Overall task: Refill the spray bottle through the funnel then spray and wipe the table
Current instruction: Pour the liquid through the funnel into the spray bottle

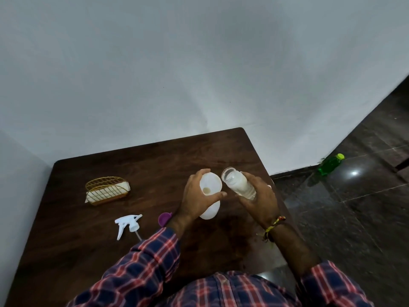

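A white funnel (211, 183) sits in the neck of a white spray bottle (210, 210) standing on the dark wooden table (93, 251). My left hand (198, 197) is wrapped around the funnel and the bottle's top. My right hand (260, 199) holds a clear open bottle (236, 181) with whitish liquid, tilted with its mouth just right of the funnel rim. No stream of liquid is visible. The white trigger spray head (127, 223) with its tube lies on the table to the left. A purple cap (164, 218) lies beside my left wrist.
A gold wire holder (107, 189) with white tissues stands at the left of the table. A green bottle (329, 165) lies on the dark tiled floor at the right. A white wall runs behind the table.
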A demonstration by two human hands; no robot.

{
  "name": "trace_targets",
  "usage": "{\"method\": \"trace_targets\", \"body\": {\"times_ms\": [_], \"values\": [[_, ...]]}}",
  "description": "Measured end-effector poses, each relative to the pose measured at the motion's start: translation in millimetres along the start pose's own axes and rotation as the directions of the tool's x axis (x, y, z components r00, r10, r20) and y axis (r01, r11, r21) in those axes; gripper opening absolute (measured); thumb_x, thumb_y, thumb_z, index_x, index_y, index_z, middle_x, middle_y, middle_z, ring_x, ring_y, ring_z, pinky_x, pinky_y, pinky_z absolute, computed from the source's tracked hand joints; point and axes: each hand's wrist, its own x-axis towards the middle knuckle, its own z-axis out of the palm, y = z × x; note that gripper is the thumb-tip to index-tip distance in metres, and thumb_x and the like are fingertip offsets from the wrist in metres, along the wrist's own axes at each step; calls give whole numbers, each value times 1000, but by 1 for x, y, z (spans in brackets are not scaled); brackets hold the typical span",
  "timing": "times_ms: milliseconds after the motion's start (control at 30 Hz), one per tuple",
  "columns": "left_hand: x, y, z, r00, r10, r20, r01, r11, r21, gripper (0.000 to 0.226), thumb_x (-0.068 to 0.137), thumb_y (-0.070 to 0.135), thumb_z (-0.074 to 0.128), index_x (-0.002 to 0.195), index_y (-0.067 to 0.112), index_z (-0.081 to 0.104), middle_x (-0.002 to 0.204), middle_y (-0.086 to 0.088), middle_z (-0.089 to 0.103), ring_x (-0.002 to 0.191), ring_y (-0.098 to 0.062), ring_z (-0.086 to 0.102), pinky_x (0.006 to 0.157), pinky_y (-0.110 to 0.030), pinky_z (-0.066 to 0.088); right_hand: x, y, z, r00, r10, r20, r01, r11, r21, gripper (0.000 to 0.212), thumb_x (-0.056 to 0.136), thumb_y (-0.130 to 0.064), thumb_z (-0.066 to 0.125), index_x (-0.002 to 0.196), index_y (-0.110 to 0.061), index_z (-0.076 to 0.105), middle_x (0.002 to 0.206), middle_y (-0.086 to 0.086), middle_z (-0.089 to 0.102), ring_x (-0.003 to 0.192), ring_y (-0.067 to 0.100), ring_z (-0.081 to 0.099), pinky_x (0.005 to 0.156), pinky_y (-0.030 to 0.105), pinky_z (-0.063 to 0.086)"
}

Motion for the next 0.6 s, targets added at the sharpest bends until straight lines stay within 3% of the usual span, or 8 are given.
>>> {"method": "trace_targets", "body": {"times_ms": [167, 267, 433, 600], "values": [[-3, -5, 6, 1000, 22, -14, -22, 1000, 14, 90, 62, 55, 82, 139, 29, 42, 134, 7, 53, 119, -7, 48, 95, -24, 42, 18, 6, 0, 989, -93, 115, 120, 960, -254, 63, 75, -44, 72, 133, -40, 47, 118, -7, 62, 101, 22, 63, 80, 43, 56], [-5, -5, 6, 999, 10, -30, -11, 1000, -2, 94, 65, 50, 83, 143, 24, 40, 139, 4, 50, 123, -8, 45, 96, -22, 37, 27, 10, -2, 978, -161, 132, 199, 909, -365, 63, 73, -39, 77, 132, -35, 53, 114, -4, 64, 96, 25, 64, 75, 38, 55], [-8, -3, 8, 1000, -3, -29, 3, 1000, 4, 94, 64, 56, 77, 143, 26, 38, 137, 3, 51, 119, -5, 45, 95, -23, 39, 36, 16, -3, 962, -201, 185, 261, 879, -399, 65, 73, -37, 79, 132, -30, 55, 114, -1, 64, 97, 28, 63, 75, 40, 56], [-8, -1, 9, 999, 14, -32, -15, 1000, -6, 91, 69, 41, 83, 145, 22, 38, 141, 1, 48, 125, -12, 45, 99, -26, 38, 37, 18, -6, 952, -208, 227, 288, 859, -424, 66, 73, -34, 80, 133, -30, 52, 116, -1, 64, 99, 28, 63, 76, 42, 55]]}}
